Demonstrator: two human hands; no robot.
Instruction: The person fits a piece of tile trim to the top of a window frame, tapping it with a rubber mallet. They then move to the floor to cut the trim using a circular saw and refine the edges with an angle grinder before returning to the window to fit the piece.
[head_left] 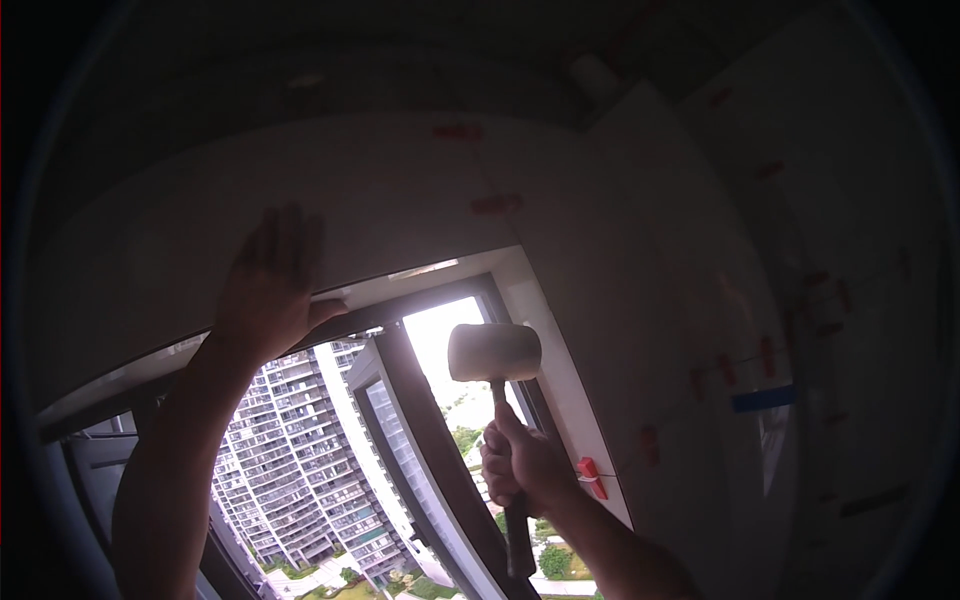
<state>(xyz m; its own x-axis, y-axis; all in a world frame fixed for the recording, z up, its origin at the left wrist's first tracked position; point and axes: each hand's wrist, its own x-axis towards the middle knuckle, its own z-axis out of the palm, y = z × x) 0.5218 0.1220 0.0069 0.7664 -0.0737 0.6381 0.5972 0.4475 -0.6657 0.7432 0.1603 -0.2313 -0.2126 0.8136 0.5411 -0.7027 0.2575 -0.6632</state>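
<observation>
We have our left hand (270, 285) laid out flat at the wall (390, 180) above the window (425, 420), fingers straight, thumb out; can't tell if the palm touches. Tower (290, 450) shows through the glass. Two red clips (497, 204) sit above the window corner. Mallet (495, 354) is in front of the window, head up, our right hand (528, 468) clamped on its handle. Blue strip (763, 398) far right.

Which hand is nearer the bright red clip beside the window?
Right. The right hand, gripping a mallet, appears left of the red clip; the left hand is farther, up and left.
</observation>
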